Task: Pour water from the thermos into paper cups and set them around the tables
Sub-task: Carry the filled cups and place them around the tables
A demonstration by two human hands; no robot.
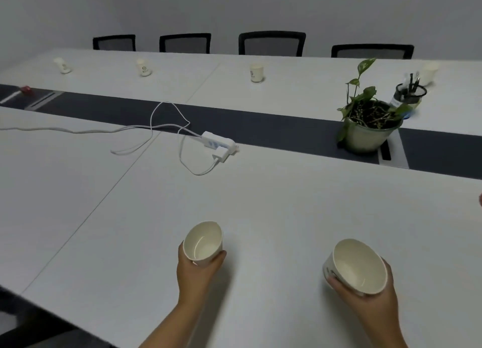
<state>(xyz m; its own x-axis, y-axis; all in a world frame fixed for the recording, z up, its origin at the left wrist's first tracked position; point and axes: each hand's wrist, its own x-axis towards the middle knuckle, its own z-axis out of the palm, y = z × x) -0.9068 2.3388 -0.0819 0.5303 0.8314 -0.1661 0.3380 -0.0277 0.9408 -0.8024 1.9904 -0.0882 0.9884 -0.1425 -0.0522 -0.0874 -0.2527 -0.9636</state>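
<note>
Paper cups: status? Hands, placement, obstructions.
Left hand holding one paper cup, right hand holding another. Four cups already along far side. Near table ahead bare; power strip farther back.

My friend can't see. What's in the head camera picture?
Two hands each hold a paper cup above a white table: left hand, right hand. Four more cups stand along the far side before black chairs, with a potted plant and power strip between.
</note>
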